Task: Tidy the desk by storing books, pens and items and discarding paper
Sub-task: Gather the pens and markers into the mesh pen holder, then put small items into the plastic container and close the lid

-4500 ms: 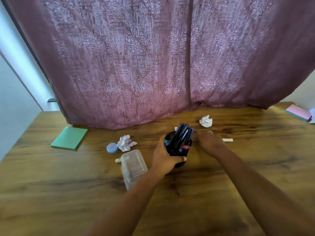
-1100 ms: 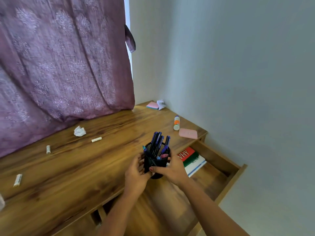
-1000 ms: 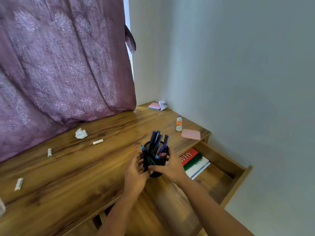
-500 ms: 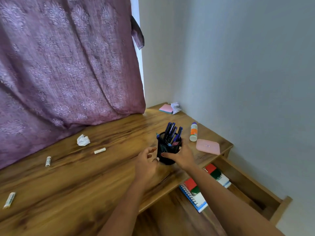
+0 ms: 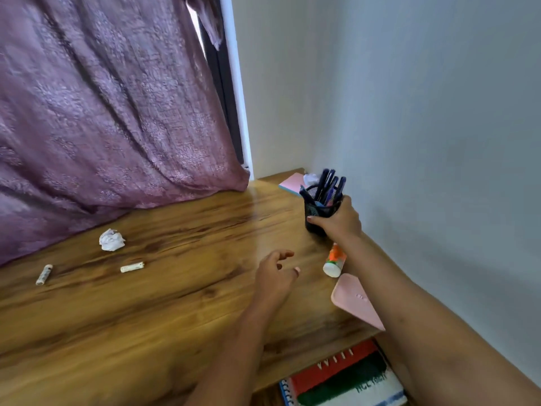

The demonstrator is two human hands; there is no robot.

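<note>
A black mesh pen holder (image 5: 317, 213) full of dark pens stands near the desk's far right corner, close to the wall, with my right hand (image 5: 339, 222) wrapped around its side. My left hand (image 5: 273, 275) hovers over the wooden desk (image 5: 164, 312) with fingers spread and nothing in it. A crumpled paper ball (image 5: 111, 240) lies to the left. Two small rolled paper scraps lie nearby, one (image 5: 132, 267) in the middle and one (image 5: 44, 274) at the far left. Books (image 5: 342, 379) lie in the open drawer below the desk edge.
A glue stick (image 5: 333, 260) stands beside my right forearm, and a flat pink case (image 5: 355, 303) lies at the desk's right edge. A pink sticky pad (image 5: 292, 183) and another paper wad (image 5: 311, 179) sit in the far corner. A mauve curtain (image 5: 111, 106) hangs behind.
My right hand has carried the pen holder from the desk's front edge to the far right corner. My left hand has let go of it and stays behind, open.
</note>
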